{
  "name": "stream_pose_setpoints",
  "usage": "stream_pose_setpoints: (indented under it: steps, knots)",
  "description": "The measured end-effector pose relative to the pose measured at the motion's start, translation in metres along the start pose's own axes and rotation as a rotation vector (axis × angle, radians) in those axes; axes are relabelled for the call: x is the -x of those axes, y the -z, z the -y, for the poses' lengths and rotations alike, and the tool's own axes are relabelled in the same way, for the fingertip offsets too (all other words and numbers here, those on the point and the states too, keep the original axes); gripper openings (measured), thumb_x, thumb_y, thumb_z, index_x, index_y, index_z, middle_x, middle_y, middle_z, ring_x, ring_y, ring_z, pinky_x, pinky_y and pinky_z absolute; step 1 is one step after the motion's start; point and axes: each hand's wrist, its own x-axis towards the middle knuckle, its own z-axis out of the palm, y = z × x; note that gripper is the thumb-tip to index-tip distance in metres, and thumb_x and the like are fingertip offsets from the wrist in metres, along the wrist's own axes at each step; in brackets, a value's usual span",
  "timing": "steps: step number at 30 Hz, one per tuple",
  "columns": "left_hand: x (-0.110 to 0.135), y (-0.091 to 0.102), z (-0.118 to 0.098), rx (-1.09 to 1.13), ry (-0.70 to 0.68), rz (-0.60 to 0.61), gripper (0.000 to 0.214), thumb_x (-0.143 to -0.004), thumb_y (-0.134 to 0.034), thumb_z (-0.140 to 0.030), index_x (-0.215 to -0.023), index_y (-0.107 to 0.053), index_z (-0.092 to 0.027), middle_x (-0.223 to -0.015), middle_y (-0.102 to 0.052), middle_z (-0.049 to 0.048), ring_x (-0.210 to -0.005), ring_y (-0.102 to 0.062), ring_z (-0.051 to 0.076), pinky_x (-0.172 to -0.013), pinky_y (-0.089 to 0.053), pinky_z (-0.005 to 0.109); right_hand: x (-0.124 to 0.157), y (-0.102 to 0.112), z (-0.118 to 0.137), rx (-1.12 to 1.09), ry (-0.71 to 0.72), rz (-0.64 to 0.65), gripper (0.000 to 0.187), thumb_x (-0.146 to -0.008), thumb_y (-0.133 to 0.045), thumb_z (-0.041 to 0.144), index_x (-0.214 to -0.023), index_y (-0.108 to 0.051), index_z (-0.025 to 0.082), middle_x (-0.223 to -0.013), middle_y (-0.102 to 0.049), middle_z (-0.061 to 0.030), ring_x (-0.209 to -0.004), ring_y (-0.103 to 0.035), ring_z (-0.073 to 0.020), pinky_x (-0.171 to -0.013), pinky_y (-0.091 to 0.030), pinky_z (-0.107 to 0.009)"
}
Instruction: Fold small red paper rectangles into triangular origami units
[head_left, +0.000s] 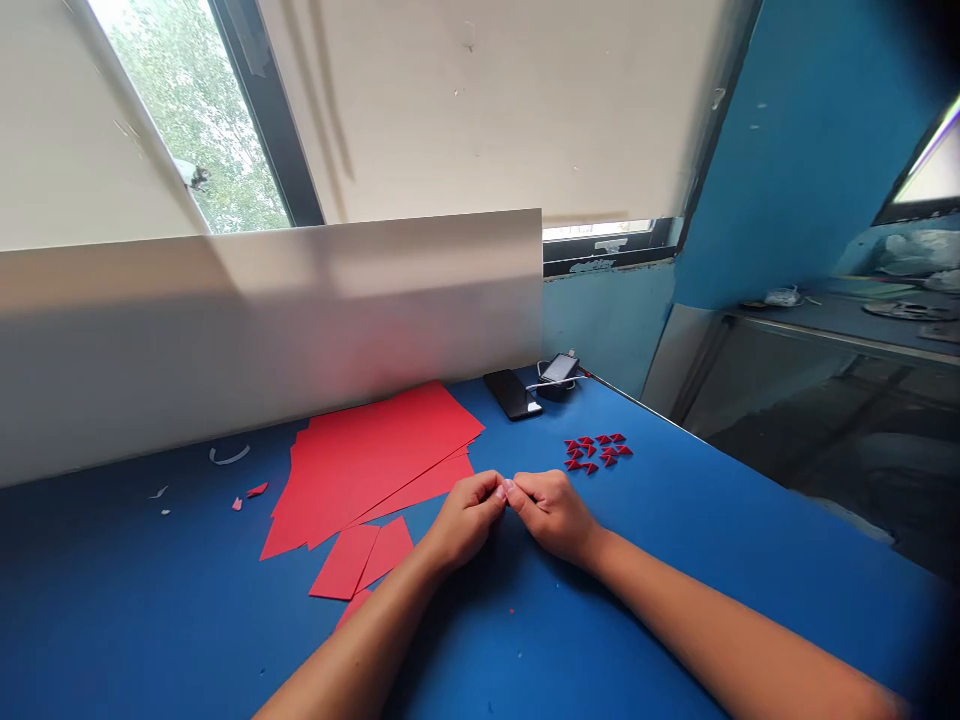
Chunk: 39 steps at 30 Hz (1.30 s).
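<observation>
My left hand [465, 515] and my right hand [553, 512] rest on the blue table [712, 540], fingertips pressed together at the middle. Both are closed in a pinch; what they hold is hidden between the fingers. Just left of my left hand lie large red paper sheets [375, 455] and two small red paper rectangles [361, 558]. A cluster of several small folded red paper triangles [598, 451] sits just beyond my right hand.
A white board [262, 330] stands upright along the table's back edge. A black phone [513, 393] and a small dark device with a white cable [559, 372] lie at the back. Paper scraps [247, 492] dot the left. The table's right edge drops off.
</observation>
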Motion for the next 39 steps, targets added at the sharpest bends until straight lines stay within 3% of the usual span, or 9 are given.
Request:
stream_pose_setpoints:
  steps: [12, 16, 22, 30, 39]
  knots:
    - [0.0, 0.003, 0.002, 0.047, -0.007, 0.008, 0.037, -0.085, -0.054, -0.05, -0.07, -0.05, -0.017, -0.054, -0.041, -0.0045, -0.049, -0.034, 0.009, -0.047, -0.025, 0.022, -0.002, -0.005, 0.007, -0.183, -0.147, -0.004, 0.038, -0.093, -0.033, 0.034, -0.057, -0.034, 0.021, -0.052, -0.039, 0.0031, -0.049, -0.036, -0.0109, -0.049, -0.027, -0.025]
    - [-0.001, 0.002, -0.001, 0.063, -0.013, -0.008, 0.037, -0.086, -0.053, -0.051, -0.071, -0.048, -0.017, -0.052, -0.04, -0.0054, -0.046, -0.035, 0.009, -0.046, -0.026, 0.022, -0.004, -0.008, 0.005, -0.261, -0.195, -0.024, 0.041, -0.093, -0.035, 0.038, -0.055, -0.031, 0.021, -0.051, -0.034, 0.0043, -0.049, -0.034, -0.0102, -0.048, -0.027, -0.024]
    - [0.0, 0.001, -0.001, 0.069, -0.028, -0.052, 0.036, -0.086, -0.052, -0.051, -0.073, -0.048, -0.017, -0.052, -0.041, -0.0055, -0.045, -0.036, 0.009, -0.045, -0.027, 0.022, -0.004, -0.01, 0.002, -0.348, -0.208, 0.007, 0.041, -0.092, -0.039, 0.042, -0.058, -0.033, 0.021, -0.051, -0.032, 0.0053, -0.049, -0.031, -0.0099, -0.048, -0.025, -0.024]
    - [0.001, 0.001, 0.0, 0.034, -0.037, -0.099, 0.037, -0.087, -0.052, -0.05, -0.073, -0.05, -0.016, -0.055, -0.039, -0.0054, -0.048, -0.034, 0.009, -0.045, -0.026, 0.021, -0.004, -0.014, -0.001, -0.368, -0.221, 0.01, 0.041, -0.094, -0.032, 0.042, -0.058, -0.034, 0.022, -0.05, -0.033, 0.0047, -0.048, -0.031, -0.0105, -0.047, -0.024, -0.025]
    - [0.001, 0.0, -0.005, 0.058, 0.019, -0.077, 0.037, -0.086, -0.052, -0.05, -0.074, -0.053, -0.014, -0.056, -0.041, -0.0044, -0.05, -0.035, 0.009, -0.046, -0.027, 0.021, -0.004, -0.009, -0.001, -0.428, -0.251, 0.039, 0.044, -0.093, -0.034, 0.043, -0.055, -0.037, 0.022, -0.048, -0.037, 0.0033, -0.046, -0.034, -0.0111, -0.048, -0.026, -0.026]
